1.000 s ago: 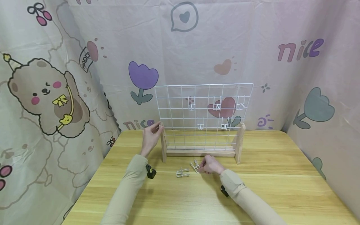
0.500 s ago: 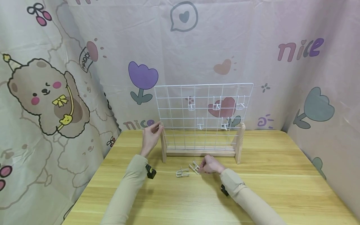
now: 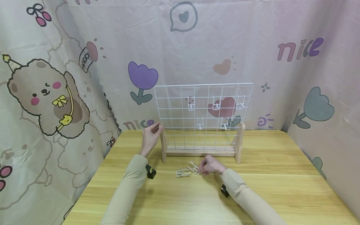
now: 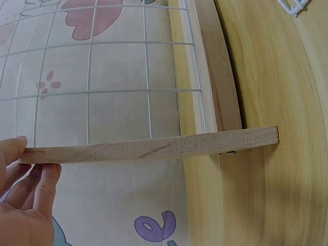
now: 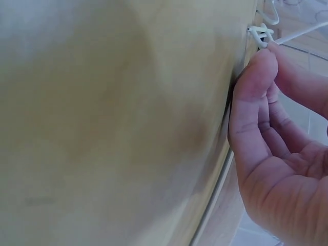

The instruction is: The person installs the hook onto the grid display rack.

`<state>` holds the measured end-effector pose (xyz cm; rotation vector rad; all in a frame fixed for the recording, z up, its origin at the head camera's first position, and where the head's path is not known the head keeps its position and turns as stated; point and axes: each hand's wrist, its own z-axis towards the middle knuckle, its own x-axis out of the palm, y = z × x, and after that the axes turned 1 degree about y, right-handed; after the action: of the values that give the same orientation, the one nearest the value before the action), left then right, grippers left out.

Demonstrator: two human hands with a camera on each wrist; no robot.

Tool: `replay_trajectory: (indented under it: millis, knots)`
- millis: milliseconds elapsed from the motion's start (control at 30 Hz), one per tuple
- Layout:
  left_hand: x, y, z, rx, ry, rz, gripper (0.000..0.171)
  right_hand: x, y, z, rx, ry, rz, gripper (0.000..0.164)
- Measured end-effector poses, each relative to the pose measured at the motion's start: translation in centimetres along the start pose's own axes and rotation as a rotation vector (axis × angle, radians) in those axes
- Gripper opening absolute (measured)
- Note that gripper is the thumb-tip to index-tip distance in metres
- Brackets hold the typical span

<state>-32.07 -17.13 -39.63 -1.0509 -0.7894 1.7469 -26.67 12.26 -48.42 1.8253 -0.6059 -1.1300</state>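
Observation:
My left hand pinches the top of the left wooden post of a stand. The left wrist view shows thumb and fingers on opposite sides of that post. A white wire grid panel stands upright in the frame, with several white hooks hanging on its right part. Low in front of the stand, my right hand pinches a white wire hook between thumb and index finger, partly hidden by the fingertips. Another white wire hook lies on the table just left of it; whether the two touch I cannot tell.
The light wood table extends around the stand. A wooden crossbar and the right post complete the stand's base. A patterned curtain hangs behind and along both sides.
The hook in my right hand has turned and shifted a little left and down, closer to the hook on the table. My left hand stays on the post.

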Motion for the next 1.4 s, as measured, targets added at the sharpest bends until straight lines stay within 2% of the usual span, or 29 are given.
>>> replay_trajectory:
  millis: [233, 433, 700, 900, 1400]
  knots:
    - [-0.1, -0.1, -0.1, -0.004, 0.006, -0.013, 0.038, 0.0, -0.3, 0.1, 0.002, 0.018, 0.093, 0.006]
    - [0.0, -0.1, 0.0, 0.0, 0.003, -0.013, 0.038, 0.0, -0.4, 0.0, -0.027, -0.017, 0.148, 0.008]
    - [0.0, -0.2, 0.0, -0.005, 0.004, -0.007, 0.04, -0.1, -0.3, 0.3, -0.103, -0.052, 0.286, 0.016]
    - [0.0, -0.1, 0.0, -0.007, 0.002, -0.018, 0.039, 0.0, 0.1, 0.5, -0.122, -0.095, 0.376, 0.019]
    - [0.0, -0.1, 0.0, -0.022, 0.0, -0.024, 0.04, 0.6, 2.1, 0.7, -0.227, -0.217, 0.41, 0.024]
